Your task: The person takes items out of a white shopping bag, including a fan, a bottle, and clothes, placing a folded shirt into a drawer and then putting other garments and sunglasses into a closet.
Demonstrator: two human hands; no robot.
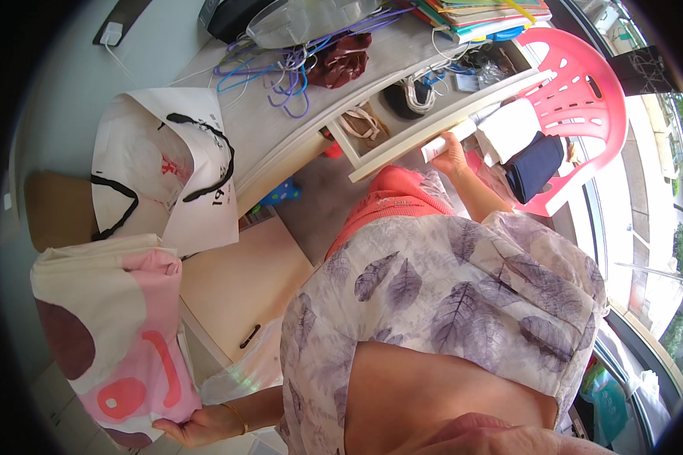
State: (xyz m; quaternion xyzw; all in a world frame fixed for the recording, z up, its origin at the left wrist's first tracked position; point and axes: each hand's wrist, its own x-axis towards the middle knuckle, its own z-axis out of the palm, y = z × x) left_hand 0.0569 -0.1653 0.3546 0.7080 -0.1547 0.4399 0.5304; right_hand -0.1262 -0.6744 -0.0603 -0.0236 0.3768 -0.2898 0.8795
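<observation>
At the lower left, my left hand [205, 425] grips the bottom corner of a folded cloth [119, 341] with pink, cream and maroon patches. The cloth hangs beside a white paper bag [205, 187] with black cord handles, which stands open with clear plastic wrapping inside. My right hand [448, 156] is wrapped around a white tube [461, 132], just outside the front panel of an open drawer [398, 145]. In that drawer lie a black item with a bundled cord [415, 99], beige straps [361, 124] and small packets.
A pink plastic chair [580, 85] by the window holds folded white cloth [509, 131] and navy cloth [535, 168]. On the desk [233, 125] are plastic hangers [287, 85], a clear container [307, 23] and stacked books [478, 20]. A wooden cabinet [250, 267] stands below.
</observation>
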